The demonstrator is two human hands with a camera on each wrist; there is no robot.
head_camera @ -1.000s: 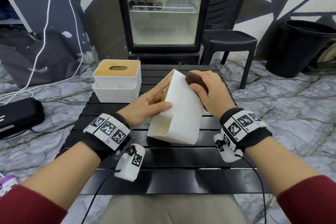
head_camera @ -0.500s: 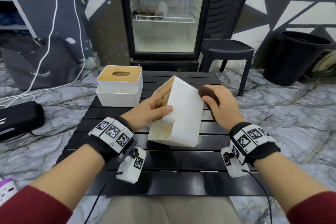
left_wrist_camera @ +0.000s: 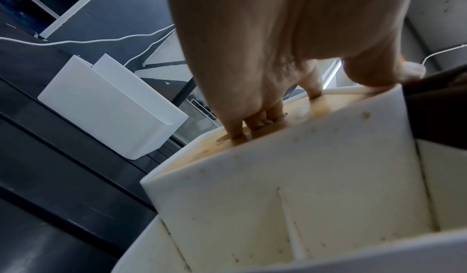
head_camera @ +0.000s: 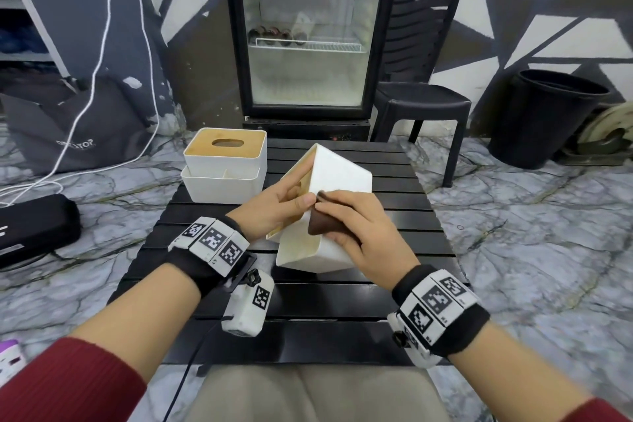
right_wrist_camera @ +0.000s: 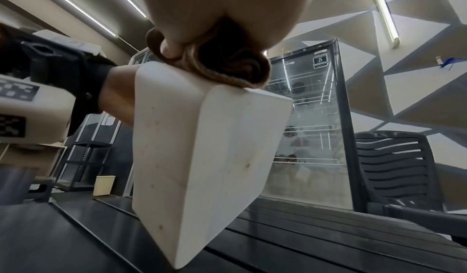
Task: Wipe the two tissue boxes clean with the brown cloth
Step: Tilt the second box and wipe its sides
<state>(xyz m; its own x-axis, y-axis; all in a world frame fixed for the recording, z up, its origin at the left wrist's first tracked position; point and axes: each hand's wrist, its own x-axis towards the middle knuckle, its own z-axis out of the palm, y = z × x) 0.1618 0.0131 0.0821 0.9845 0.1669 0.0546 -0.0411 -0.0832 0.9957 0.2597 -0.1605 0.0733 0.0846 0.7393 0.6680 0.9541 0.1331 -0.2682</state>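
A white tissue box with a wooden lid stands tilted on one corner on the black slatted table. My left hand grips it, fingers on the wooden lid and thumb on the white side. My right hand holds the bunched brown cloth and presses it against the box's near side, close to the left thumb. The cloth sits on the box's upper edge in the right wrist view. The second tissue box stands upright at the table's back left.
A glass-door fridge stands behind the table, a black plastic chair to its right and a black bin further right. A dark bag and a black case lie on the marble floor to the left.
My right hand has drawn the cloth from the box's far right side down towards me onto its near face. The left hand keeps its hold; the head view has tipped up slightly.
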